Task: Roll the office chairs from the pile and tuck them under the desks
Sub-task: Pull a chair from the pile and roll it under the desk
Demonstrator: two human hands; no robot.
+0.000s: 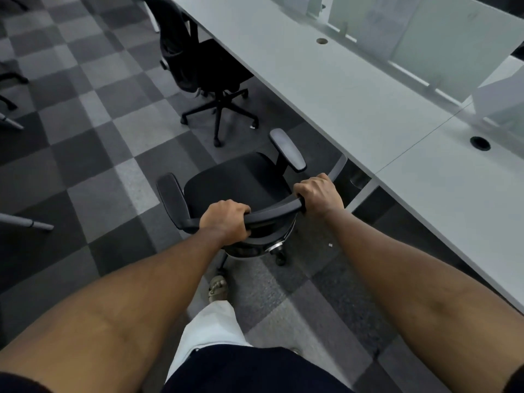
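Left hand (225, 219), right hand (319, 194) — grip atop chair backrest (272, 212)

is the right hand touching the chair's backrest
Touching. The head view shows the right hand with its fingers curled over the top edge of the backrest, with no gap between them.

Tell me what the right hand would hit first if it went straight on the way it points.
Likely the grey padded armrest of the black office chair that the right hand holds; depth is unclear, so it may pass above.
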